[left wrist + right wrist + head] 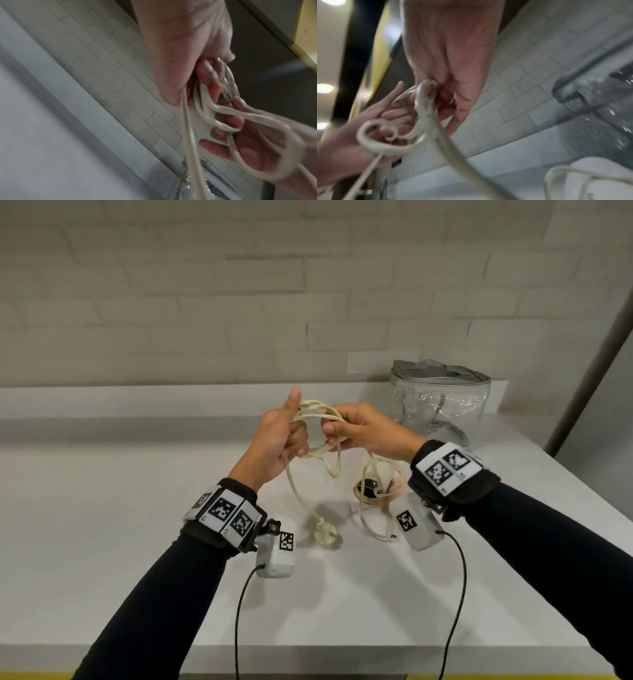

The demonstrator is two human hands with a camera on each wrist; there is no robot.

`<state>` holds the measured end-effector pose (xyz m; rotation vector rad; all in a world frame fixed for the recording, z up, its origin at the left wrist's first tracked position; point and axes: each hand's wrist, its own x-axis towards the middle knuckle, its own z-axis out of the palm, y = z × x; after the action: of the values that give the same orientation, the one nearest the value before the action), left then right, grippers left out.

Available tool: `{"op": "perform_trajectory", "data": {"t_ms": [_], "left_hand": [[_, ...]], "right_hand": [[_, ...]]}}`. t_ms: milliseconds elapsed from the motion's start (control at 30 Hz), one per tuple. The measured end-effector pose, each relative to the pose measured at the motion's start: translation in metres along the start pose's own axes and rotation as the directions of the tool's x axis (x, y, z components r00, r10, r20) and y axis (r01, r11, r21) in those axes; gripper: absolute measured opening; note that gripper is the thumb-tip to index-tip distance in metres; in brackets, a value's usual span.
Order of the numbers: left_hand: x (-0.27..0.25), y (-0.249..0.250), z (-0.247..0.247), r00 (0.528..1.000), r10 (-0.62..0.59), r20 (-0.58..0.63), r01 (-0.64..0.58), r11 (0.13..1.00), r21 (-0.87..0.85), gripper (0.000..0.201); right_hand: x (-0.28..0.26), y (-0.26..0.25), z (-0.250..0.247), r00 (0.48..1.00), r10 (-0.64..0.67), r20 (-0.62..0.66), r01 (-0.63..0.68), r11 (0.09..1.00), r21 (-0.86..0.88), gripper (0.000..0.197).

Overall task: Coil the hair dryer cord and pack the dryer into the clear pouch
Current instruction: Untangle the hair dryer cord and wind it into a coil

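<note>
Above the white table, my left hand [286,436] grips a bundle of cream cord [320,412] loops, thumb sticking up. My right hand [346,429] pinches the same loops from the right. In the left wrist view the cord [221,112] passes through my left hand [197,67] into my right hand [240,142]. The right wrist view shows my right hand [447,83] curled round the cord [426,112]. One strand hangs down to the plug [327,534] on the table. The hair dryer [370,489] lies under my right wrist, mostly hidden. The clear pouch [440,402] stands at the back right.
The white table [120,525] has a raised ledge along the brick wall. Its right edge runs diagonally past the pouch. Black cables trail from both wrist cameras over the front edge. Loose cord lies on the table by the dryer.
</note>
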<state>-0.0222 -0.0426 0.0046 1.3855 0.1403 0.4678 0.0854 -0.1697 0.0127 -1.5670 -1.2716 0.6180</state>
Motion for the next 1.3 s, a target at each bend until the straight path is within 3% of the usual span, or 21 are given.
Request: {"op": "perform_trajectory", "data": {"t_ms": [100, 167, 233, 333, 467, 500, 633, 733, 800, 867, 900, 967, 1033, 1100, 1133, 1233, 1300], "left_hand": [[-0.002, 0.012, -0.002, 0.984, -0.157, 0.083, 0.129, 0.953, 0.273, 0.056], [-0.003, 0.024, 0.003, 0.967, -0.249, 0.055, 0.19, 0.849, 0.493, 0.056], [-0.002, 0.031, 0.005, 0.968, -0.251, 0.019, 0.198, 0.804, 0.56, 0.055], [0.001, 0.03, 0.004, 0.972, -0.231, 0.047, 0.191, 0.888, 0.418, 0.05], [0.001, 0.019, 0.005, 0.981, -0.191, 0.041, 0.182, 0.97, 0.161, 0.046], [0.001, 0.018, 0.004, 0.983, -0.178, 0.048, 0.174, 0.982, 0.073, 0.045], [-0.001, 0.021, 0.002, 0.978, -0.115, 0.173, 0.147, 0.971, -0.187, 0.038], [-0.002, 0.026, 0.012, 0.969, -0.049, 0.244, 0.125, 0.944, -0.305, 0.044], [0.001, 0.029, 0.018, 0.969, -0.026, 0.247, 0.108, 0.94, -0.323, 0.045], [0.007, 0.029, 0.021, 0.985, -0.005, 0.174, 0.061, 0.946, -0.318, 0.043], [0.011, 0.027, 0.02, 0.993, 0.004, 0.114, 0.032, 0.95, -0.311, 0.039], [0.018, 0.021, 0.018, 1.0, 0.023, 0.005, -0.021, 0.973, -0.229, 0.022], [0.022, 0.016, 0.02, 0.996, 0.051, -0.069, -0.056, 0.996, -0.064, 0.021], [0.025, 0.009, 0.025, 0.993, 0.061, -0.103, -0.052, 0.994, 0.097, 0.05], [0.025, 0.006, 0.03, 0.995, 0.062, -0.077, -0.046, 0.981, 0.188, 0.055], [0.019, 0.001, 0.04, 1.0, -0.009, 0.03, -0.005, 0.898, 0.441, 0.03], [0.019, -0.006, 0.036, 0.992, -0.046, 0.121, -0.019, 0.872, 0.49, 0.034]], "right_hand": [[0.005, 0.002, 0.008, 0.994, -0.097, -0.057, 0.074, 0.943, -0.323, 0.017], [0.007, 0.0, 0.013, 0.994, -0.109, -0.028, 0.085, 0.887, -0.453, 0.02], [0.011, -0.004, 0.014, 0.991, -0.125, -0.042, 0.085, 0.848, -0.523, 0.024], [0.013, -0.006, 0.012, 0.975, -0.199, -0.097, 0.108, 0.811, -0.575, 0.023], [0.007, 0.013, 0.012, 0.971, -0.181, -0.155, 0.115, 0.925, -0.362, 0.007], [0.003, 0.019, 0.01, 0.97, -0.157, -0.184, 0.1, 0.953, -0.287, 0.012], [-0.011, 0.047, 0.005, 0.959, -0.017, -0.284, -0.027, 0.988, -0.152, 0.027], [-0.017, 0.062, 0.014, 0.965, 0.082, -0.25, -0.147, 0.956, -0.255, 0.037], [-0.018, 0.068, 0.024, 0.97, 0.128, -0.205, -0.203, 0.892, -0.403, 0.033], [-0.023, 0.064, 0.03, 0.982, 0.174, -0.074, -0.178, 0.72, -0.671, 0.021], [-0.027, 0.057, 0.034, 0.966, 0.259, -0.023, -0.19, 0.643, -0.742, 0.025], [-0.038, 0.047, 0.041, 0.937, 0.343, 0.057, -0.106, 0.438, -0.893, 0.037], [-0.047, 0.034, 0.045, 0.94, 0.321, 0.116, -0.001, 0.341, -0.94, 0.037], [-0.049, 0.017, 0.041, 0.959, 0.195, 0.206, 0.118, 0.384, -0.916, 0.026], [-0.049, 0.008, 0.036, 0.967, 0.12, 0.226, 0.154, 0.435, -0.887, 0.021], [-0.037, -0.009, 0.007, 0.988, -0.107, 0.111, 0.154, 0.643, -0.75, 0.021], [-0.03, -0.019, -0.014, 0.973, -0.227, -0.036, 0.159, 0.778, -0.608, 0.017]]}}
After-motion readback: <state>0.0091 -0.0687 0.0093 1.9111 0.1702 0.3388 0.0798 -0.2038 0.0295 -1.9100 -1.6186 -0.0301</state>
